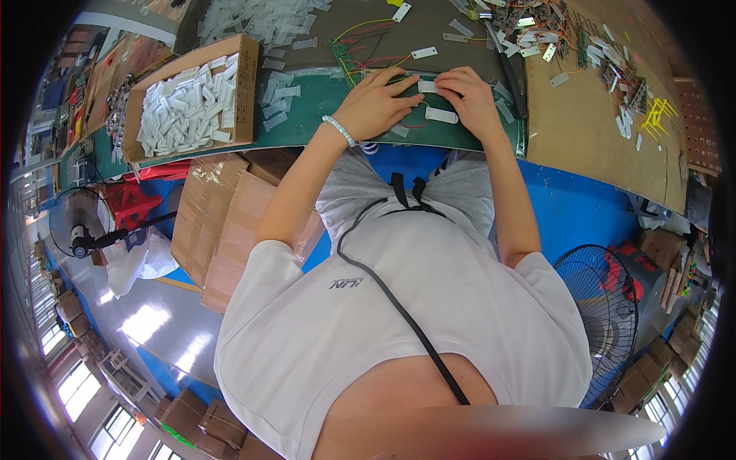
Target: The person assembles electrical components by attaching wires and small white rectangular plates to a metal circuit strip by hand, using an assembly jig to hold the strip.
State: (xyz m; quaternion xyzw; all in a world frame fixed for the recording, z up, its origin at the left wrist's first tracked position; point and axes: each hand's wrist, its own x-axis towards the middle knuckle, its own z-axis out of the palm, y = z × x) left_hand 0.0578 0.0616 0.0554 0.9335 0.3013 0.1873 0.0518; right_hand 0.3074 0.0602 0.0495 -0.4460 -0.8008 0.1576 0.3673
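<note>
- Grip, left: the left hand (pixel 376 103) lies palm down, its fingers spread apart, with tips at the left end of a small white piece (pixel 428 87); whether they close on it cannot be told.
- Grip, right: the right hand (pixel 469 100) is bent, thumb and forefinger near the piece's right end; contact seems likely, but a firm pinch cannot be confirmed.
- Piece: set between the hands over the green mat (pixel 310 107); attention from both ends presumably stops it sliding or turning.
- Second white piece (pixel 441 116): nearer the body, just beside the first, probably placed for easy reach.
- Green circuit board (pixel 340 52): beyond the left hand.
- Carton (pixel 247 88): at left, filled with loose white parts (pixel 188 107), its walls apparently there to contain them.
- Black-handled tool (pixel 512 80): right of the right hand, seemingly laid aside to free the middle.
- Yellow parts (pixel 659 116): farther right, on brown cardboard (pixel 598 146).
</note>
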